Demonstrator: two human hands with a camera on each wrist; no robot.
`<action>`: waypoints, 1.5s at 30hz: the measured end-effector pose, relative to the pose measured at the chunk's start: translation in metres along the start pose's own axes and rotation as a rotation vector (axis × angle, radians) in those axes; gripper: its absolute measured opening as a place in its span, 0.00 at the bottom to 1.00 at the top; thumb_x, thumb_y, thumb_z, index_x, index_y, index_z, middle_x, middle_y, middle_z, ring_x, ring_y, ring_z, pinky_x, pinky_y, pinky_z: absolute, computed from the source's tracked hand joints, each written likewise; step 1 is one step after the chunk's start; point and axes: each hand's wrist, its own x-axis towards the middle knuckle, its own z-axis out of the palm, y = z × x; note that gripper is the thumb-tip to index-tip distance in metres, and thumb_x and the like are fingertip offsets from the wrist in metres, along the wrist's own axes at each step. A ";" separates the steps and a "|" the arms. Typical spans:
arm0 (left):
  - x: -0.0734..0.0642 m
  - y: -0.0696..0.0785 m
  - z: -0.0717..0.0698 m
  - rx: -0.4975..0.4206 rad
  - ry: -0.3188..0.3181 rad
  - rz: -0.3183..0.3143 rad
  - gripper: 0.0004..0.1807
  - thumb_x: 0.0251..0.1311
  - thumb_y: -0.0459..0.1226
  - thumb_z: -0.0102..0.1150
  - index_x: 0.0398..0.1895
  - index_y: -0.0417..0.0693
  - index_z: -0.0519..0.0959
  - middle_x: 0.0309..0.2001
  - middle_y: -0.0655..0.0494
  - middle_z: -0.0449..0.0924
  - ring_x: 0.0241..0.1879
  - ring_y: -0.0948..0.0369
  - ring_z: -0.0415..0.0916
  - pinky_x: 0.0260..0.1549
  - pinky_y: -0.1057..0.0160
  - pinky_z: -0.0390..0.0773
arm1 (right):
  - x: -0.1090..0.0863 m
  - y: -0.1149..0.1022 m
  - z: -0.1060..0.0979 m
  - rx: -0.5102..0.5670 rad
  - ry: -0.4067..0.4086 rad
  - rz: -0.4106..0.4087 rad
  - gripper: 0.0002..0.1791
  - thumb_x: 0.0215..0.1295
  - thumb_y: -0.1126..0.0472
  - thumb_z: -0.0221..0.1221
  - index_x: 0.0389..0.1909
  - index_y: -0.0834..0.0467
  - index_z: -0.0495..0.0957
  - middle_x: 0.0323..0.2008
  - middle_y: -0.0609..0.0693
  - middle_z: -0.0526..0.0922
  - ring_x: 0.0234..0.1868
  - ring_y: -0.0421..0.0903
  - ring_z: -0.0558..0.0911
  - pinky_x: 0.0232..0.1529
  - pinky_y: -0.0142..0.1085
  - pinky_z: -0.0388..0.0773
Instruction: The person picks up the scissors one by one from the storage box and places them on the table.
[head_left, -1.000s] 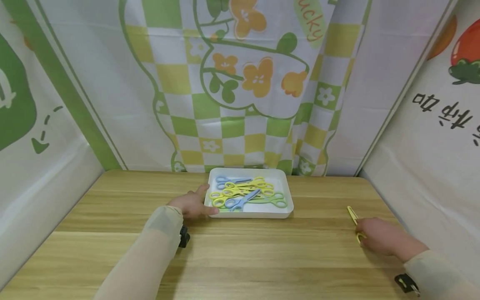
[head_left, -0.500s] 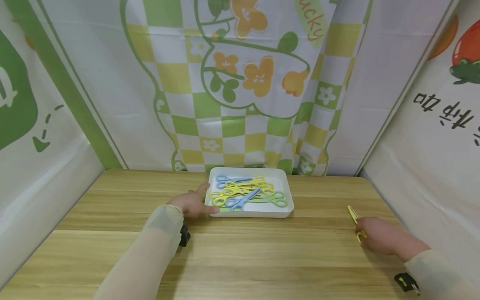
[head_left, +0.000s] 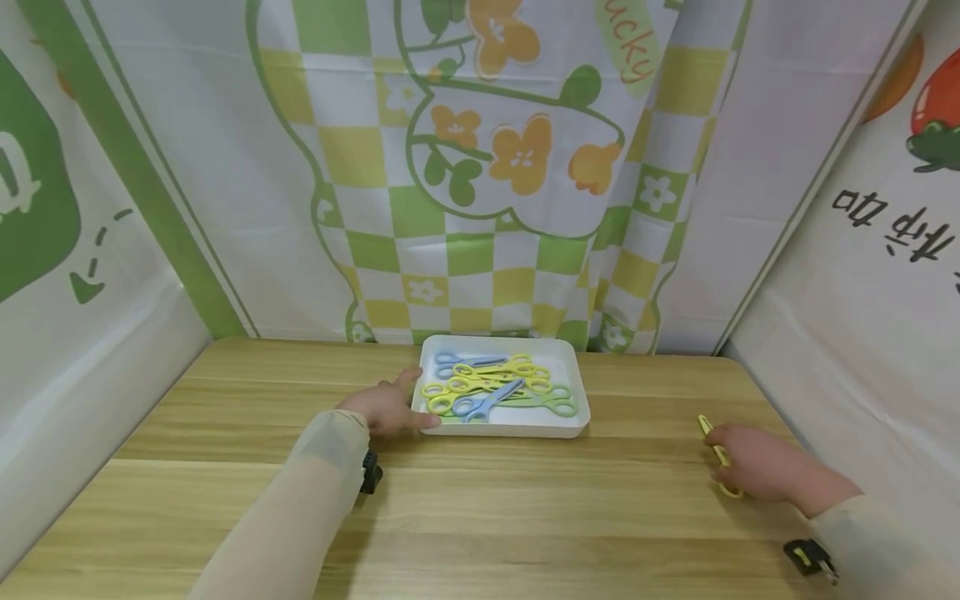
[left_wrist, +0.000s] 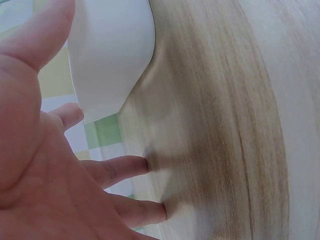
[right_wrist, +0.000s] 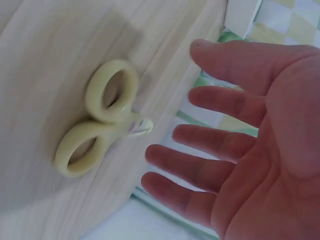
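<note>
A white tray [head_left: 517,431] stands at the table's back edge, holding several blue, yellow and green scissors [head_left: 487,400]. At its left end, my left hand [head_left: 382,410] has thumb and index finger spread to the rim; the left wrist view shows the other fingers straight, their tips at the tabletop. Off to the right, one pair of yellow scissors [right_wrist: 112,126] lies on the wood with its blades toward the back. My right hand [head_left: 767,463] hovers beside these scissors, fingers extended and nothing in them; in the head view it covers part of them.
The wooden table [head_left: 525,517] has a checked curtain [head_left: 465,275] hanging behind it. White printed walls [head_left: 840,317] close in both sides, the right one near my right hand.
My right fingers, earlier over the yellow scissors' middle, have shifted forward and show straight and apart from them. Those scissors lie slightly turned. My left hand and the tray keep their places.
</note>
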 end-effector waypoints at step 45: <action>-0.005 0.004 -0.001 0.023 0.001 0.016 0.61 0.56 0.63 0.64 0.81 0.52 0.39 0.73 0.27 0.48 0.74 0.35 0.40 0.66 0.34 0.48 | 0.144 -0.084 -0.007 0.788 -0.098 0.477 0.32 0.65 0.48 0.59 0.65 0.62 0.73 0.69 0.68 0.65 0.66 0.67 0.65 0.55 0.62 0.71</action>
